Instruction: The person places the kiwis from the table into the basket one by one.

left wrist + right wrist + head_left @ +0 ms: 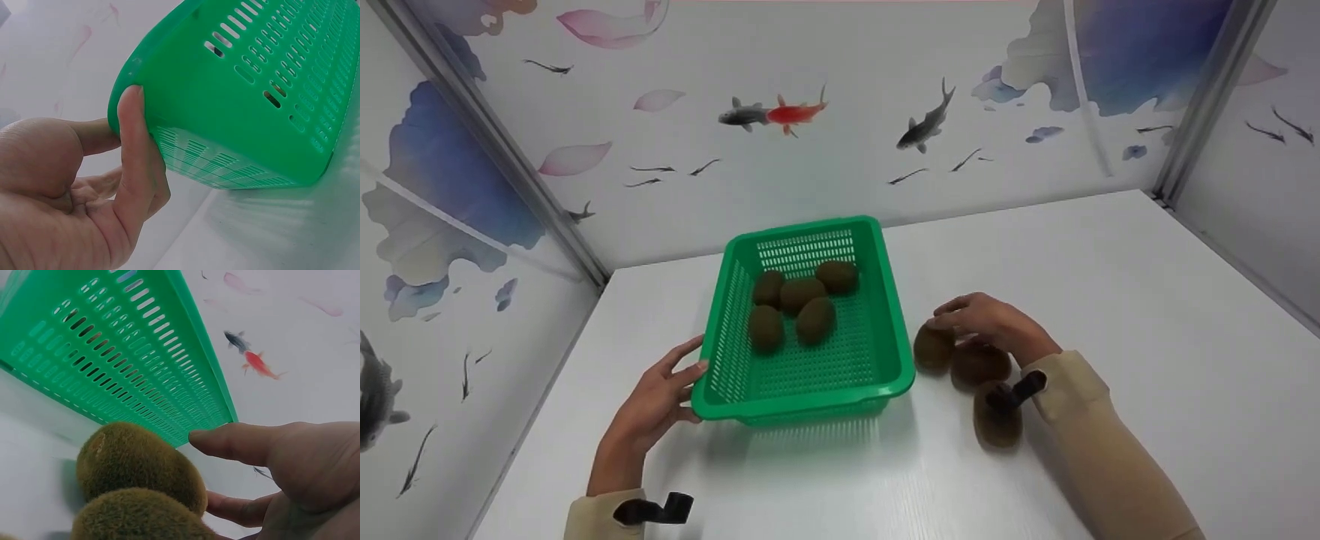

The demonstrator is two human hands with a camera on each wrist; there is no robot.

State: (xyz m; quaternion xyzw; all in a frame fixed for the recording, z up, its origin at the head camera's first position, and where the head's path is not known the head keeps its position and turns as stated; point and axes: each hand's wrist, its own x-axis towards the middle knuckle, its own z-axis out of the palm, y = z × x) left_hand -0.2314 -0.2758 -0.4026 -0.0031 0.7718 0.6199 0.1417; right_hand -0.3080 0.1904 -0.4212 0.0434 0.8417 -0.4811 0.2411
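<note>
A green plastic basket (802,409) with slotted walls stands on the table, several brown kiwis (802,295) lying in it. My left hand (649,405) grips its left rim near the front corner, thumb and fingers on either side of the rim (115,107). To the right of the basket are three more kiwis in a bent row. My right hand (990,322) reaches over the farthest kiwi (933,351), its thumb (236,440) held out straight. The middle kiwi (981,367) is partly under that hand, and a black wrist mount overlaps the nearest kiwi (999,431).
The white table (1110,300) meets a back wall (840,172) painted with fish and petals. Side panels with metal frame posts (502,150) close off the left and right.
</note>
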